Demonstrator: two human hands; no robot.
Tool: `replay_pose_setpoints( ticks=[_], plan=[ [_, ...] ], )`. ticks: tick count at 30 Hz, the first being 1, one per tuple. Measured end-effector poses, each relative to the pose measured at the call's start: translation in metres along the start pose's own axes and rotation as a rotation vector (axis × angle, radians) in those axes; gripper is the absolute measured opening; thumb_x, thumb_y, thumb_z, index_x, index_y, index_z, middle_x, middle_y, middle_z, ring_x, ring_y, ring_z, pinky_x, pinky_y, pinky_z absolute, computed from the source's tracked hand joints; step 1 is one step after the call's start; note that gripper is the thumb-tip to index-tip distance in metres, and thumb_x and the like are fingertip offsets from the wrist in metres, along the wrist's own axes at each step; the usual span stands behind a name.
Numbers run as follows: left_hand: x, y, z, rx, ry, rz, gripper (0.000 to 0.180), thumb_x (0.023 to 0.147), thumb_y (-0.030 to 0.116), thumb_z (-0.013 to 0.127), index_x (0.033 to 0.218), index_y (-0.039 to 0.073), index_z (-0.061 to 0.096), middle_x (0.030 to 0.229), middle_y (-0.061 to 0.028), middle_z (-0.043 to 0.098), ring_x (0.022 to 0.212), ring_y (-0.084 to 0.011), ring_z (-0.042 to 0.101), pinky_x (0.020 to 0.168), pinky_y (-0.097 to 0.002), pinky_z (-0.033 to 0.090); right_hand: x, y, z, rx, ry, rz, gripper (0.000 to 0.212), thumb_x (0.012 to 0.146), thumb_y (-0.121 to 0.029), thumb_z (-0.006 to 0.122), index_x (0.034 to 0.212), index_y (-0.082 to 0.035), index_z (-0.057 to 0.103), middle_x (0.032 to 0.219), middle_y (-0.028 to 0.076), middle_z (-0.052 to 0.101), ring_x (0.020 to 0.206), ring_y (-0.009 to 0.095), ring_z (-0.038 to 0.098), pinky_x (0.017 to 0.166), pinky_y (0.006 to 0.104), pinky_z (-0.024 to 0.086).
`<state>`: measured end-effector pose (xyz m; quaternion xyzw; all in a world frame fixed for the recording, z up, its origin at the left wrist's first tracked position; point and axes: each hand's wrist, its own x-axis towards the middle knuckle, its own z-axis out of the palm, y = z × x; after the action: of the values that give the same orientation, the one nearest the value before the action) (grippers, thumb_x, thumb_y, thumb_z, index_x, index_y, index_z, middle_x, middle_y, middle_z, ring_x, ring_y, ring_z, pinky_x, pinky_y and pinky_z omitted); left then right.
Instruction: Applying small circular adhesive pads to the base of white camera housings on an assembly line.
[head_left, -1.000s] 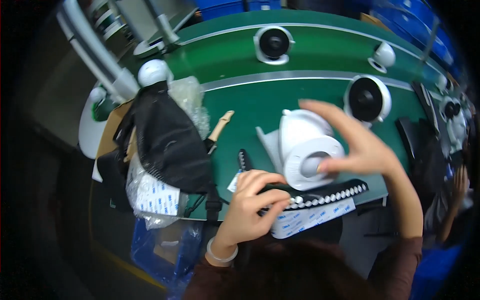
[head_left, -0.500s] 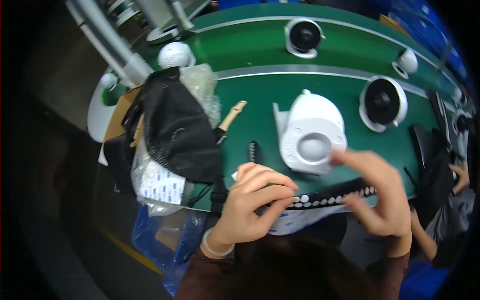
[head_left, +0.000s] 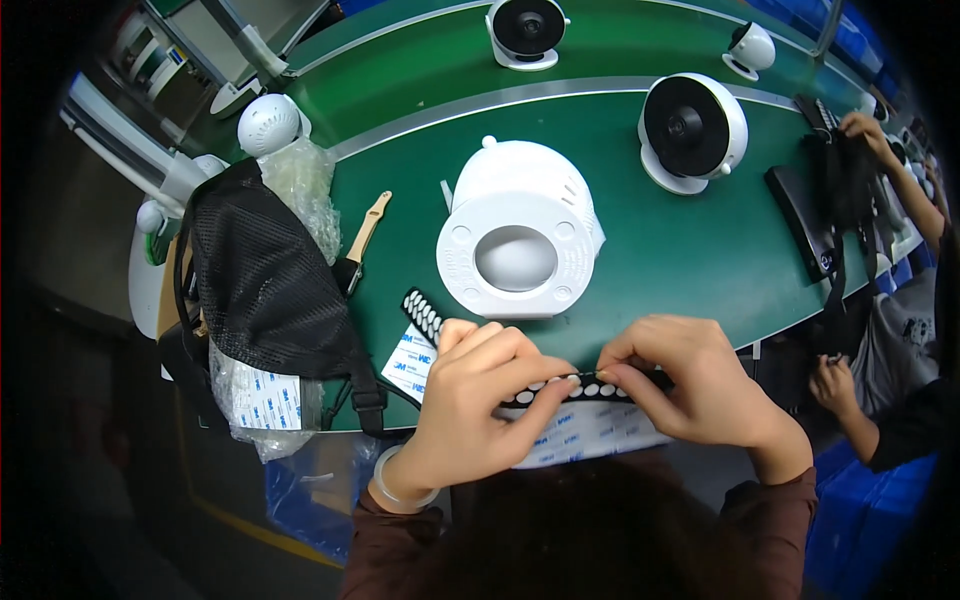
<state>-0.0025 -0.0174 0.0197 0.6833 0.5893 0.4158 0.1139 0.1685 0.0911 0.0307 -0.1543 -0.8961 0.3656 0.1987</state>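
In the head view, the left hand (head_left: 480, 400) and the right hand (head_left: 690, 385) both pinch a black strip of round white pads (head_left: 590, 388) at the near edge of the green table (head_left: 700, 250), just in front of the white round housing (head_left: 520, 245).

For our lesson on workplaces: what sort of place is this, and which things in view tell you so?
Most likely a factory assembly line. Several identical white round fan-like units stand along a green workbench, one white housing lies face-up at the station, and both hands work a black strip of small round pads.
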Motion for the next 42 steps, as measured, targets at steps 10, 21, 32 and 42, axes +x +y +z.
replay_pose_setpoints(
  ticks=[10,21,32,42],
  plan=[
    [-0.001,-0.008,0.007,-0.111,0.090,-0.057,0.010,0.062,-0.001,0.065,0.068,0.006,0.061,0.059,-0.0002,0.052,0.053,-0.0142,0.046,0.060,-0.0265,0.027,0.002,0.001,0.015,-0.134,0.258,-0.173,0.014,0.065,-0.007,0.069,0.077,-0.008,0.062,0.070,0.002,0.057,0.060,0.019,0.054,0.050,0.0277,0.043],
    [-0.001,-0.009,0.014,-0.037,0.177,-0.050,0.008,0.062,-0.003,0.064,0.066,0.003,0.059,0.057,-0.0048,0.049,0.053,-0.0192,0.046,0.058,-0.0291,0.030,0.009,0.001,0.021,-0.201,0.269,-0.148,0.011,0.067,-0.006,0.068,0.074,-0.008,0.059,0.070,0.004,0.056,0.063,0.022,0.055,0.052,0.0302,0.044],
    [-0.009,-0.005,0.017,-0.032,0.241,-0.146,0.006,0.061,-0.003,0.060,0.063,0.000,0.056,0.057,-0.0056,0.049,0.057,-0.0187,0.042,0.062,-0.0287,0.031,0.011,0.009,0.035,-0.288,0.302,-0.308,0.012,0.066,-0.010,0.063,0.074,-0.005,0.056,0.072,0.003,0.051,0.065,0.016,0.053,0.049,0.0259,0.043],
    [-0.021,0.001,0.011,0.051,0.252,-0.233,0.006,0.064,-0.004,0.062,0.069,-0.002,0.061,0.085,-0.0102,0.043,0.065,-0.0120,0.042,0.062,-0.0223,0.033,0.004,0.011,0.057,-0.345,0.421,-0.427,0.013,0.067,-0.009,0.060,0.075,-0.002,0.054,0.077,0.005,0.053,0.070,0.017,0.055,0.057,0.0248,0.045]
  ],
)
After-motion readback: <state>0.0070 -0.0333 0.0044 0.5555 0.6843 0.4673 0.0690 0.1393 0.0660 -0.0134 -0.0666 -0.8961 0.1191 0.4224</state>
